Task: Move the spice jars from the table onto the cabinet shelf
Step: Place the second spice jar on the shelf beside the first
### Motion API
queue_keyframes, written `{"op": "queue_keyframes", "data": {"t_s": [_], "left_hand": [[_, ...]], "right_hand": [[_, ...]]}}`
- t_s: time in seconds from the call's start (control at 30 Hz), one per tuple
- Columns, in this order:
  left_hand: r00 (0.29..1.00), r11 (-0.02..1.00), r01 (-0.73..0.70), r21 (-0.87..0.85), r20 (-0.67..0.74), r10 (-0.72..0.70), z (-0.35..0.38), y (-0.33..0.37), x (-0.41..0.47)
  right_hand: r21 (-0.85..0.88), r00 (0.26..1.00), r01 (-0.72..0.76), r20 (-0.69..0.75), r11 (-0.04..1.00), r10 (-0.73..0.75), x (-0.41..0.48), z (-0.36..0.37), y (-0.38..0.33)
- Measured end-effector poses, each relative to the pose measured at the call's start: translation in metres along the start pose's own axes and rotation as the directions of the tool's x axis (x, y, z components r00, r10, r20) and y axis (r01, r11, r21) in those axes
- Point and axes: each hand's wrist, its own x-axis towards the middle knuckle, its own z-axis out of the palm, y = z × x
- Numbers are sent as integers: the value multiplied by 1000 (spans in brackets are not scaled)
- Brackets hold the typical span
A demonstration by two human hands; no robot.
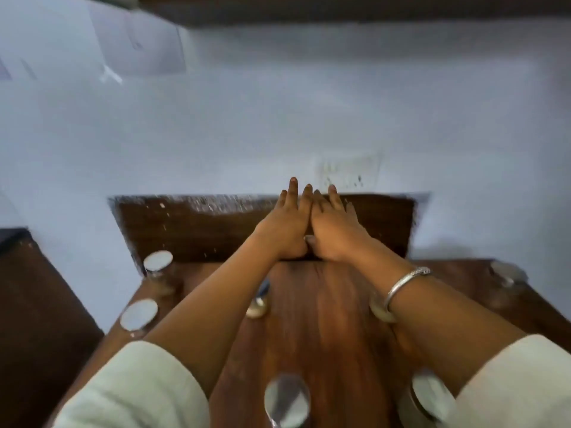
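Pale bluish wall (278, 112) fills the upper half of the frame, blurred, with a dark wooden band across the top edge. Below it, at mid-frame, a dark brown panel (191, 230) stands behind the reddish wooden table (312, 329) that runs down to the bottom edge.

Your left hand (285, 228) and your right hand (335, 231) are stretched forward side by side, touching along their inner edges, over the far edge of the table at the frame's centre. Both are flat and open, fingers extended, palms down, holding nothing. A silver bangle (404, 284) sits on your right wrist, and pale sleeves (129, 390) cover both arms at the bottom corners.

The spice jars are on the table around your arms, each with a shiny metal lid. One jar (159, 267) stands at the left, near the panel's lower corner; a second jar (139, 315) is just below it at the table's left edge. A third jar (259, 299) shows between your forearms, partly hidden by your left arm. A fourth jar (381, 310) lies under your right wrist, mostly covered. A fifth jar (506, 278) is at the right edge, very blurred. Two more sit at the bottom: one jar (287, 400) at centre and another jar (428, 396) beside your right sleeve.
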Motion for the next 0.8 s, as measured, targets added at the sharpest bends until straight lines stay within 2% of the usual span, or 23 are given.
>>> {"op": "queue_keyframes", "data": {"t_s": [0.13,0.3,0.47,0.63,0.8], "left_hand": [[992,993,-115,-22,52,116,61,64,-11],[963,970,-139,-201,203,180,132,135,-22],[916,943,-58,-328,357,181,170,191,-37],[856,931,3,-365,482,186,197,215,-44],[827,931,70,-359,542,147,213,222,-59]], "right_hand": [[32,994,-84,78,996,81,-63,47,45],[-19,972,-129,195,991,130,-128,109,106],[8,935,-232,277,973,220,-185,131,142],[148,872,-272,457,951,178,-210,154,164],[340,837,-271,545,901,47,-221,167,172]]}}
